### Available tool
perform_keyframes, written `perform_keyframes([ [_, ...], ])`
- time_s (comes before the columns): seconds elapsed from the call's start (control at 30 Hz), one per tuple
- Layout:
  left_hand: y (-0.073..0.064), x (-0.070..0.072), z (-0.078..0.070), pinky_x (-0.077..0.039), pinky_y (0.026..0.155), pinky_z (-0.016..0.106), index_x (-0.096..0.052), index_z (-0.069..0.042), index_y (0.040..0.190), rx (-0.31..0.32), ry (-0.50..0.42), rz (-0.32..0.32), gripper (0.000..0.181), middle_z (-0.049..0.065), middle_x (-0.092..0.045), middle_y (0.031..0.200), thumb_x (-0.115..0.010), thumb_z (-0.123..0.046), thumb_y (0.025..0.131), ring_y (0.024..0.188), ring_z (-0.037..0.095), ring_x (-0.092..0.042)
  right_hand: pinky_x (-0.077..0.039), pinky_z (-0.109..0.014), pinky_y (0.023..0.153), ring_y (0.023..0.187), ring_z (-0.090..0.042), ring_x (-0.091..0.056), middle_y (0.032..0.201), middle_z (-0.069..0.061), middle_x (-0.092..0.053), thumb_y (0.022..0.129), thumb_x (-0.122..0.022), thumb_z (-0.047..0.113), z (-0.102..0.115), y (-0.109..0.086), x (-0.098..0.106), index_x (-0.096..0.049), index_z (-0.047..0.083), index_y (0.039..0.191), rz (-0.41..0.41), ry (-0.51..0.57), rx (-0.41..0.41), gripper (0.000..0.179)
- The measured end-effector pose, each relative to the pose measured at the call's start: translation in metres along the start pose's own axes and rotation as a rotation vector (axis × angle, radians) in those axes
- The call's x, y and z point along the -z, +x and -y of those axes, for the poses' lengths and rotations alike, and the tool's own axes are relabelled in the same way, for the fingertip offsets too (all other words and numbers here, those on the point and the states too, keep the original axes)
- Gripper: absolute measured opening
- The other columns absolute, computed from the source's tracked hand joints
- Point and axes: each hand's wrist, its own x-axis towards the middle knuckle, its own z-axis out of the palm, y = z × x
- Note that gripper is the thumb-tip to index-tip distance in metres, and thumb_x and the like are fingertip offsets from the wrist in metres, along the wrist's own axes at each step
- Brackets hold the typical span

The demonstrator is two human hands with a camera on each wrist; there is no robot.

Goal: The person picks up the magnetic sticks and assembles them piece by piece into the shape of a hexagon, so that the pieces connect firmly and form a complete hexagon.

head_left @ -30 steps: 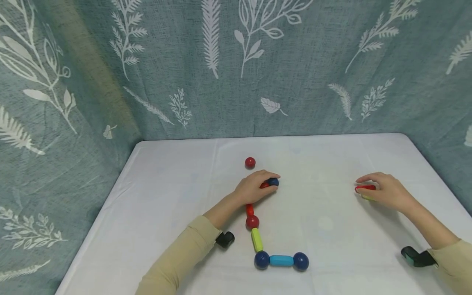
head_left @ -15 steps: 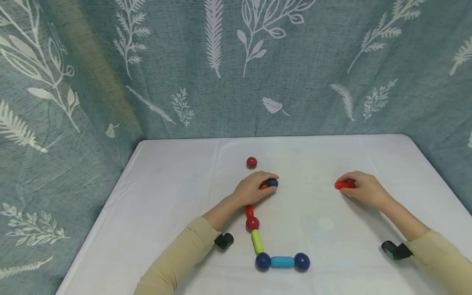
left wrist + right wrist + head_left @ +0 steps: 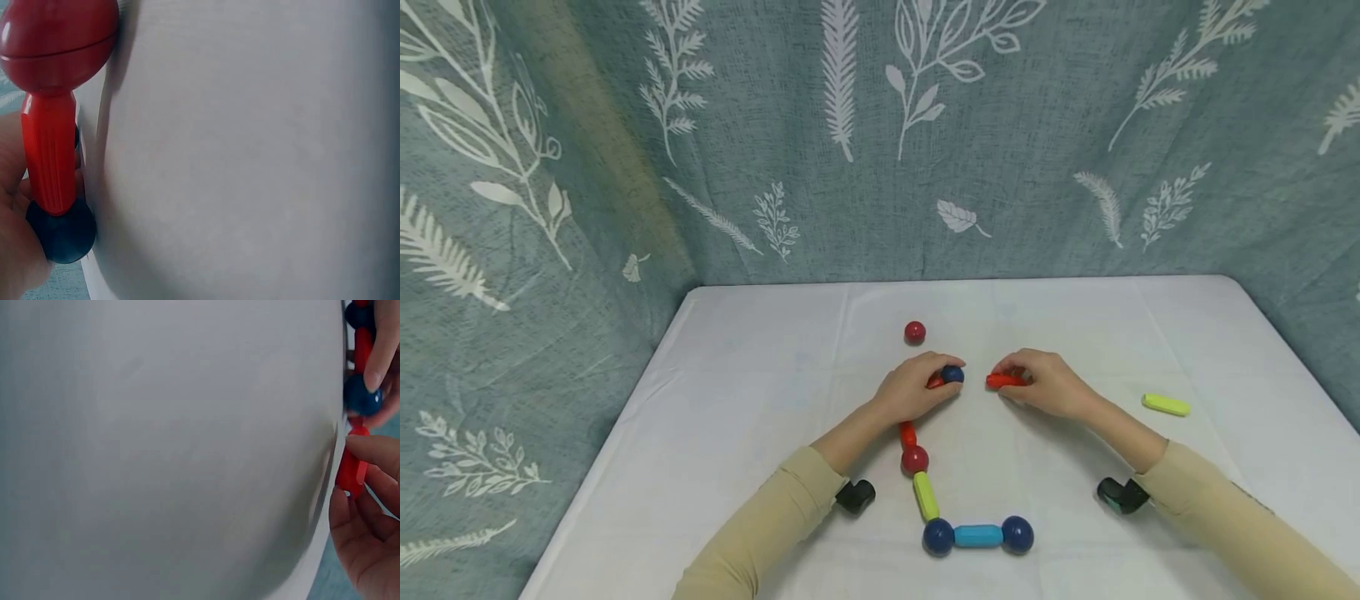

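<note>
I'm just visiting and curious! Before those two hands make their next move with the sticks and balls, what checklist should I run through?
For what looks like joining stick to ball:
1. Left hand holding the blue ball at its fingertips: ok.
2. Right hand pinching the red stick: ok.
3. Stick's leading end poking out towards that ball: ok.
4. Stick touching the ball: not ok, the head view shows a gap.
5. Loose red ball and loose green stick out of that gap: ok.
6. Ends will cling together: cannot tell.
</note>
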Motion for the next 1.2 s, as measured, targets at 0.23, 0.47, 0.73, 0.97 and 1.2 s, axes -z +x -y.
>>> perform_keyframes([
  [0.23,-0.003,0.001,0.0,-0.049,0.089,0.034,-0.061,-0.018,0.13,-0.005,0.001,-0.012,0.037,0.003,-0.063,0.122,-0.066,-0.026,0.094,0.104,0.017,-0.059,-0.051,-0.032,0.074,0.086,-0.019,-0.062,0.1,-0.006,-0.068,0.086,-0.073,0.008,0.012,0.014,-0.011,-0.07,0.005,0.107,0.009,0.028,0.005,0.021],
  [0.47,-0.006,0.002,-0.002,-0.049,0.088,0.033,-0.062,-0.017,0.129,0.009,0.0,-0.018,0.037,0.003,-0.064,0.12,-0.067,-0.026,0.093,0.102,0.017,-0.058,-0.052,-0.035,0.074,0.086,-0.02,-0.062,0.098,-0.006,-0.068,0.086,-0.073,0.008,0.017,0.019,-0.015,-0.07,0.005,0.106,0.002,0.031,0.018,0.02],
  [0.73,-0.011,0.008,-0.002,-0.049,0.078,0.028,-0.065,-0.014,0.112,0.06,0.069,-0.048,0.029,0.001,-0.066,0.102,-0.071,-0.031,0.09,0.088,0.015,-0.056,-0.054,-0.038,0.082,0.093,-0.024,-0.065,0.102,-0.009,-0.069,0.085,-0.073,0.004,0.021,0.023,-0.021,-0.07,0.003,0.107,0.008,0.126,0.014,0.022],
  [0.97,-0.015,0.01,0.005,-0.048,0.08,0.029,-0.067,-0.014,0.112,0.021,0.073,-0.029,0.027,0.002,-0.063,0.101,-0.07,-0.031,0.091,0.094,0.018,-0.055,-0.052,-0.04,0.084,0.094,-0.021,-0.064,0.099,-0.002,-0.069,0.092,-0.068,0.015,0.022,0.038,-0.024,-0.071,0.008,0.109,0.03,0.156,-0.015,0.019],
  [1.2,-0.016,0.008,0.008,-0.046,0.079,0.031,-0.069,-0.018,0.118,-0.027,0.04,-0.02,0.026,0.003,-0.062,0.105,-0.063,-0.03,0.096,0.095,0.019,-0.054,-0.05,-0.044,0.085,0.099,-0.028,-0.062,0.115,-0.012,-0.065,0.095,-0.062,0.012,0.024,0.072,-0.027,-0.066,0.004,0.119,-0.035,0.168,-0.015,0.025],
])
